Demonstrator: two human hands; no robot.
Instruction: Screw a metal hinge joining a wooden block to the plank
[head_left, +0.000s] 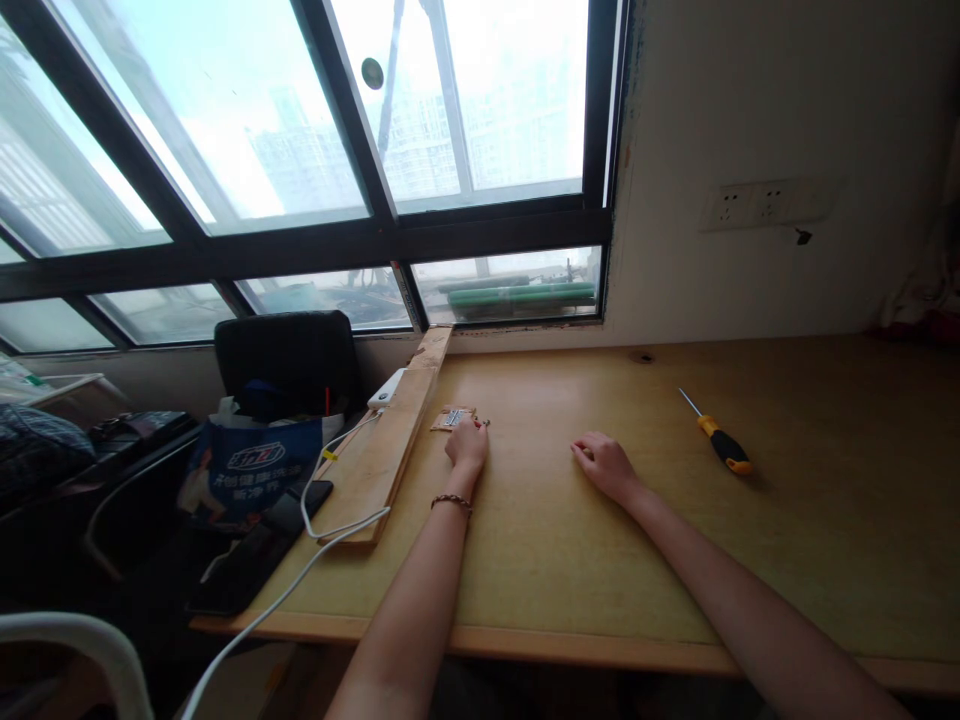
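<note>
My left hand [467, 446], with a braided bracelet at its wrist, reaches to the far left part of the table. Its fingers are closed at the near edge of a small flat piece [444, 419] with a light brown border and silvery parts on it. A tiny bit shows beside the fingertips; what they pinch is too small to name. My right hand [606, 464] rests on the tabletop, fingers curled in and nothing seen in them. To its right lies a screwdriver [721, 440] with a black and yellow handle, its shaft pointing away from me.
Left of my hands, a long wooden board [386, 465] lies along the wooden table [540, 560], with a white cable [281, 600] crossing it. Past the table's left edge stand a blue bag [251, 470] and a black chair [289, 350]. Windows and a wall close off the back.
</note>
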